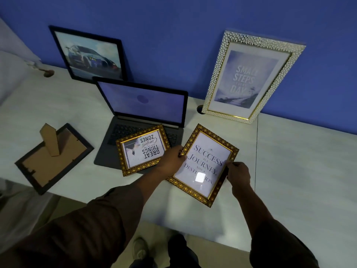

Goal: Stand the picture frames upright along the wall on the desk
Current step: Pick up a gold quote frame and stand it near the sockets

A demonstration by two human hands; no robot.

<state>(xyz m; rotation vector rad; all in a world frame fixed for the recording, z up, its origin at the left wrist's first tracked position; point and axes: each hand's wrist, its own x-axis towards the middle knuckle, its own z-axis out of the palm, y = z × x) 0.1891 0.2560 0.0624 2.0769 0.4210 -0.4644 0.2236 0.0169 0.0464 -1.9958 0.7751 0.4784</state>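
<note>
Both my hands hold a gold-patterned frame reading "Success is a journey", tilted just above the desk's front edge. My left hand grips its left side and my right hand pinches its right side. A smaller matching gold frame with "Great things" text lies face up, partly on the laptop. A dark frame lies face down at the left with its cardboard stand sticking up. Two frames lean upright against the blue wall: a black one with a car picture and a white-and-gold one reading "Small steps".
An open laptop sits mid-desk in front of the wall. The white desk has a cable hole beside the white frame and a small object at the far left. My shoes show on the floor below.
</note>
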